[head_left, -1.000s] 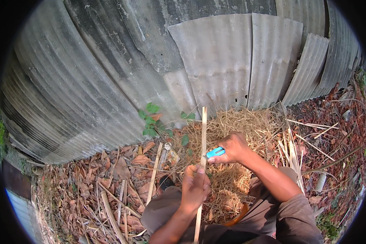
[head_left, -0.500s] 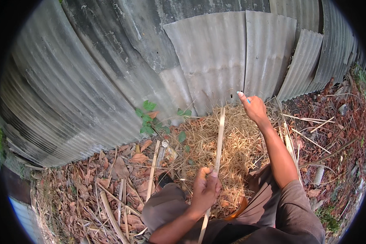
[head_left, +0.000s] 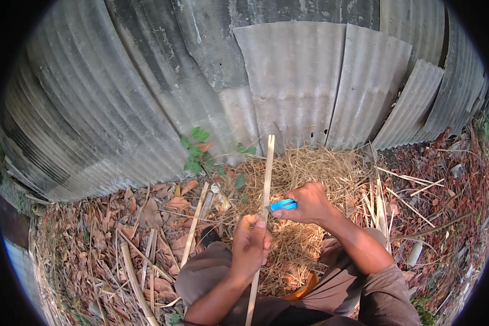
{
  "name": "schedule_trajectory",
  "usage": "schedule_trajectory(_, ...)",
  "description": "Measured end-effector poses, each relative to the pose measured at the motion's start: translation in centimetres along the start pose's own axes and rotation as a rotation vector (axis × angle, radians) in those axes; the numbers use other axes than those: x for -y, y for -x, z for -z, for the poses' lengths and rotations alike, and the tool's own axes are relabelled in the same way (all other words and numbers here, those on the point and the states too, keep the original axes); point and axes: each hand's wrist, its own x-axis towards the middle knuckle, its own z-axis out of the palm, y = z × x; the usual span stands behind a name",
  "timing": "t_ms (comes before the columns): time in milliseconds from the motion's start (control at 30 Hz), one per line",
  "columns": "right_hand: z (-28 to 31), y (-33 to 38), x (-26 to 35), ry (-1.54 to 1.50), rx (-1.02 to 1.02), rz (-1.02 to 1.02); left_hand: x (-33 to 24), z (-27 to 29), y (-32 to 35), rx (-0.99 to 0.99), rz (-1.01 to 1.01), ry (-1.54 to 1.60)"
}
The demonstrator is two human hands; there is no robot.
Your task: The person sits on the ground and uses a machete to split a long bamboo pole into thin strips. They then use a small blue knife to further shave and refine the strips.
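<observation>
A long, pale bamboo strip runs up between my knees, with a small split at its far tip. My left hand is closed around it at about the middle. A blue utility knife is gripped in my right hand, just right of the strip. The knife's front end meets the strip's right edge right above my left thumb; the blade itself is too small to make out well. Under both hands lies a heap of thin, curly shavings.
A corrugated sheet wall rises ahead, with a leafy green plant at its foot. Dry leaves and several loose strips cover the ground at left. More sticks lie at right. Something orange shows between my legs.
My right hand has come back from near the wall to the strip, bringing the knife against it. The strip and my left hand have shifted left in view.
</observation>
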Motion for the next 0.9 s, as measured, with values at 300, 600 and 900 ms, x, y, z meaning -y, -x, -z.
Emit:
schedule_trajectory(300, -1.2, -2.1, -3.0, 0.119, -0.170, 0.143, 0.2, -0.1, 0.1, 0.013, 0.013, 0.045)
schedule_trajectory(600, 4.8, -3.9, -12.9, 0.019, -0.354, -0.803, 0.5, -1.6, 3.5, 0.158, 0.051, 0.000)
schedule_trajectory(900, 1.1, 0.2, -1.6, 0.045, -0.030, -0.090, 0.0, 1.9, 0.4, -0.025, 0.013, 0.106)
